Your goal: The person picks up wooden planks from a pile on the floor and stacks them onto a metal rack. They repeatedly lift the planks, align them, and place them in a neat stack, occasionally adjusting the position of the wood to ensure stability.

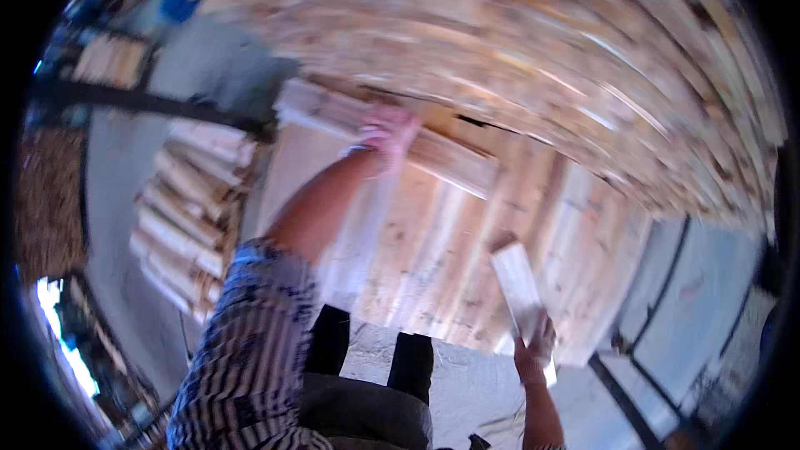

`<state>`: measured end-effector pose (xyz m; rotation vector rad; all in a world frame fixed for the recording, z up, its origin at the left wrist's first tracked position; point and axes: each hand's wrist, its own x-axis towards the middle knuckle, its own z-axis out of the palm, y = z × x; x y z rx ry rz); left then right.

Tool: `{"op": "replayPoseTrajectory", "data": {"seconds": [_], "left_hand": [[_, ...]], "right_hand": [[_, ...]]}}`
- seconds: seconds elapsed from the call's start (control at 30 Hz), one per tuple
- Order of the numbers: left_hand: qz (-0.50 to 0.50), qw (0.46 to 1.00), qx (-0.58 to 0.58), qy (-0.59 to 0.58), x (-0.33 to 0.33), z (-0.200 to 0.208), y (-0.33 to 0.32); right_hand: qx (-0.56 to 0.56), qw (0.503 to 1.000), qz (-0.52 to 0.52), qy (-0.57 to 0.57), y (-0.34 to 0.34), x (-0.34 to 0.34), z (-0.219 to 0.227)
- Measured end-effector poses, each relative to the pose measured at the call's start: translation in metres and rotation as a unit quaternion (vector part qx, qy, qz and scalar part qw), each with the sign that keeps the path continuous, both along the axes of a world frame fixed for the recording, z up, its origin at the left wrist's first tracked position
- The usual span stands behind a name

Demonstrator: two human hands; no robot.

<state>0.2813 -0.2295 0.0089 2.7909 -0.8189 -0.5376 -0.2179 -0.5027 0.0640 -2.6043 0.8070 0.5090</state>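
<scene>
In front of me lies a broad surface of pale wooden planks (pixel 425 258) set side by side. Along its far edge rests a long wooden board (pixel 454 162); my left hand (pixel 387 129) is closed over it, blurred by motion, with the arm stretched forward. At the near right, my right hand (pixel 537 343) grips a shorter wooden board (pixel 517 279) by its near end. That board slants up and to the left above the planks, its far end apart from the long board.
A large pile of stacked boards (pixel 533 42) fills the far side, smeared by motion. On the left sits a stack of short wood pieces (pixel 187 212) beside a dark metal bar (pixel 150 102). Another dark bar (pixel 625 400) runs across the floor at the lower right.
</scene>
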Motion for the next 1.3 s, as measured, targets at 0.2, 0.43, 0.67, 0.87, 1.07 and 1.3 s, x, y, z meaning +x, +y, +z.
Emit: {"op": "replayPoseTrajectory", "data": {"seconds": [0.2,0.43,0.67,0.87,1.07,1.3], "left_hand": [[-0.043,0.985,0.143,-0.085,0.004,0.007,-0.001],[-0.023,0.979,0.195,-0.059,0.001,0.008,-0.007],[-0.033,0.993,0.061,-0.094,0.008,0.000,0.000],[-0.077,0.960,-0.086,-0.256,0.005,-0.002,0.006],[-0.092,0.947,-0.136,-0.277,-0.045,-0.001,0.028],[-0.030,0.966,-0.258,0.010,-0.139,0.152,0.204]], "right_hand": [[-0.078,0.984,0.154,0.037,-0.081,0.104,0.038],[-0.184,0.923,0.336,-0.019,-0.156,0.256,-0.012],[-0.087,0.920,0.364,-0.113,-0.144,0.282,-0.018],[-0.445,0.848,0.270,0.097,-0.073,0.227,-0.063],[-0.152,0.975,0.162,-0.016,0.147,0.107,-0.033],[0.188,0.981,0.000,0.049,0.200,0.052,-0.019]]}}
